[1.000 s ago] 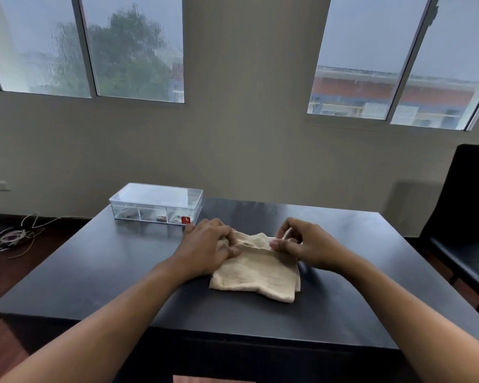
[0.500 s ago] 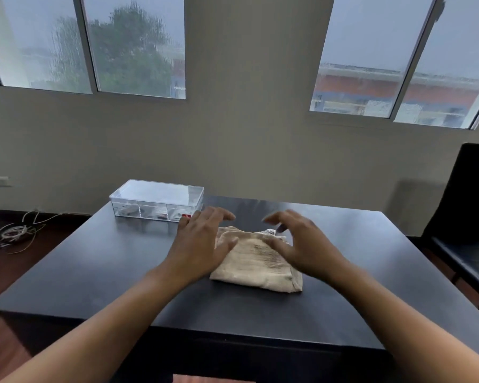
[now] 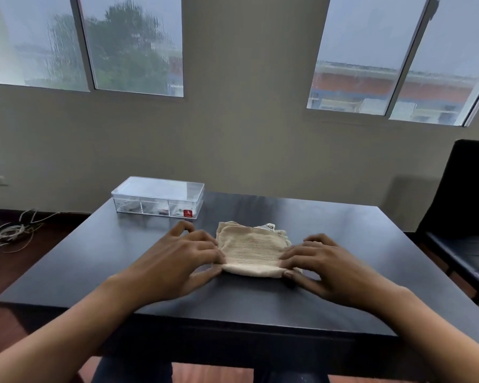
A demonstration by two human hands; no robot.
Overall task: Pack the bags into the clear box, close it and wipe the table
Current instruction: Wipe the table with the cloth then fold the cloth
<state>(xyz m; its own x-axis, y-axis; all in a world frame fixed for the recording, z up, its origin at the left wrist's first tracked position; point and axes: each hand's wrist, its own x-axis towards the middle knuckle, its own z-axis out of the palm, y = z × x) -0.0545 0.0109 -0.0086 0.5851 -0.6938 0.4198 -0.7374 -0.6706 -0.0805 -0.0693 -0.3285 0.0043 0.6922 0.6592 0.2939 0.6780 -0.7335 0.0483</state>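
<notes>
I'm pinching the bag [image 3: 253,248], likely soft and limp, by its near corners, left hand [image 3: 183,261] and right hand [image 3: 322,268] fingers curling round it

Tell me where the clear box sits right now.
In the head view the clear box stands on the far-left part of the dark table, lid on, beyond the left hand and to the left of the beige cloth.

Red sticker [image 3: 187,213] on clear box [image 3: 158,196], mark unreadable, cloth tag [image 3: 268,226] print illegible
</notes>
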